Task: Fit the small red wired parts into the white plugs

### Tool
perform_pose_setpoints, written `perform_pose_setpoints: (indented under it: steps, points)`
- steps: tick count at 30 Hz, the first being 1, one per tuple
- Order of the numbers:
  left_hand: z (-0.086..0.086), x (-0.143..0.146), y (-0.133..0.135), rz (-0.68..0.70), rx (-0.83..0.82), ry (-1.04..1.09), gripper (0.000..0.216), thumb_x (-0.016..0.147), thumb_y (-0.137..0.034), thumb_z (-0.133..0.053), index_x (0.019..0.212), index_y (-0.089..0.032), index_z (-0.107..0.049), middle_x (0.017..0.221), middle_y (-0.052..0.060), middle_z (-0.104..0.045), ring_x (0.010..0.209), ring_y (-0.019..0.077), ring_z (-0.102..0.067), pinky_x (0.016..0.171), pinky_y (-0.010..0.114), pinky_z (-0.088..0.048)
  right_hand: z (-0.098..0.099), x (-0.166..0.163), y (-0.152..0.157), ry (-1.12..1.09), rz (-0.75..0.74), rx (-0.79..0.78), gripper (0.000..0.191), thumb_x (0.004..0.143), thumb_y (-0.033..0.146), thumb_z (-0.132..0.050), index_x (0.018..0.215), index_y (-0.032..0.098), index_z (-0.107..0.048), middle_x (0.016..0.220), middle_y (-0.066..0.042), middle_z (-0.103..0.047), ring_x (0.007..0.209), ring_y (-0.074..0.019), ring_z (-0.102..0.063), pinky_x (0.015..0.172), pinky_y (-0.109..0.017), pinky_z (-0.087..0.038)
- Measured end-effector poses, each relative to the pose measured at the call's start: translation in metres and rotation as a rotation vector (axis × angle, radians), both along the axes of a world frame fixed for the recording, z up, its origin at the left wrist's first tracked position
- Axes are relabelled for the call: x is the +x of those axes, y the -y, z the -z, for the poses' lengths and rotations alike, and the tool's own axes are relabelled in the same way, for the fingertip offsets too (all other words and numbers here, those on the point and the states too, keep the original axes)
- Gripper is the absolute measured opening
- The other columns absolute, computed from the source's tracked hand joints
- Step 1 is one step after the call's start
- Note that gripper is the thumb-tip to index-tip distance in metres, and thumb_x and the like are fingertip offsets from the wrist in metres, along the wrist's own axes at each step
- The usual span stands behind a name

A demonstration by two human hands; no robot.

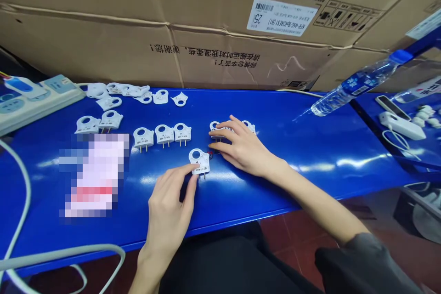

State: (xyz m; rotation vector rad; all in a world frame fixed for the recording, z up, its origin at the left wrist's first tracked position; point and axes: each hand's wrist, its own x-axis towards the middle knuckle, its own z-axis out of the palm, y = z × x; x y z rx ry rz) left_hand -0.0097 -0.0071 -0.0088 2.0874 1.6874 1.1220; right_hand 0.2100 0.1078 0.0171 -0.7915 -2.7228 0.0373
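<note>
My left hand point(174, 193) pinches a white plug-shaped plastic housing point(200, 158) between thumb and forefinger. This housing has a round ring opening at the top and two metal pins at the bottom. To its right, my right hand point(241, 144) is spread, fingers apart, over a small group of similar white housings point(248, 126) that it partly covers. Small red and dark wires point(211, 152) lie by its lower fingertips; whether it touches them I cannot tell. Left of the hands, several more pinned housings point(164, 134) stand in a row.
White ring-shaped pieces point(160, 97) lie at the back of the blue table point(275, 183), before a large cardboard box point(213, 64). A power strip point(37, 103) and blurred pink paper point(98, 170) are left. A water bottle point(358, 85) and white adapter point(401, 126) are right.
</note>
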Motion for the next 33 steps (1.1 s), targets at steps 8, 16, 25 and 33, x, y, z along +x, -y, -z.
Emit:
perform_pose_setpoints:
  steps: [8, 16, 25, 33]
  points:
    - [0.001, -0.001, 0.001, -0.006, 0.015, -0.013, 0.021, 0.102, -0.024, -0.060, 0.122, -0.023, -0.067, 0.108, 0.004, -0.077, 0.101, 0.0216, -0.072, 0.094, 0.037, -0.053, 0.002, -0.002, -0.001, 0.007, -0.002, 0.010, 0.021, 0.105, 0.024, -0.056, 0.104, 0.020, -0.077, 0.131, -0.008, -0.069, 0.133, -0.0293, -0.053, 0.125, -0.064, -0.032]
    - [0.002, -0.001, 0.001, 0.005, 0.032, -0.021, 0.021, 0.102, -0.024, -0.060, 0.122, -0.024, -0.067, 0.111, 0.003, -0.079, 0.103, 0.0216, -0.073, 0.098, 0.039, -0.054, -0.013, -0.006, 0.009, -0.181, 0.114, -0.126, 0.013, 0.104, 0.025, -0.058, 0.105, 0.021, -0.071, 0.113, -0.008, -0.072, 0.103, -0.0257, -0.058, 0.087, -0.043, -0.050]
    - [0.003, -0.001, 0.001, 0.025, 0.032, -0.036, 0.022, 0.102, -0.023, -0.060, 0.123, -0.023, -0.067, 0.111, 0.004, -0.079, 0.103, 0.0224, -0.073, 0.099, 0.039, -0.053, -0.013, -0.015, 0.019, -0.551, 0.115, -0.612, 0.004, 0.100, 0.018, -0.060, 0.099, 0.021, -0.063, 0.098, -0.001, -0.069, 0.086, -0.0161, -0.063, 0.081, -0.032, -0.052]
    - [0.004, 0.000, 0.000, 0.075, 0.065, -0.078, 0.024, 0.101, -0.020, -0.061, 0.125, -0.023, -0.064, 0.113, 0.003, -0.079, 0.103, 0.0212, -0.073, 0.102, 0.039, -0.053, -0.010, -0.019, 0.026, -0.508, 0.060, -0.699, 0.014, 0.104, 0.021, -0.057, 0.112, 0.022, -0.068, 0.108, -0.004, -0.073, 0.094, -0.0169, -0.067, 0.087, -0.033, -0.056]
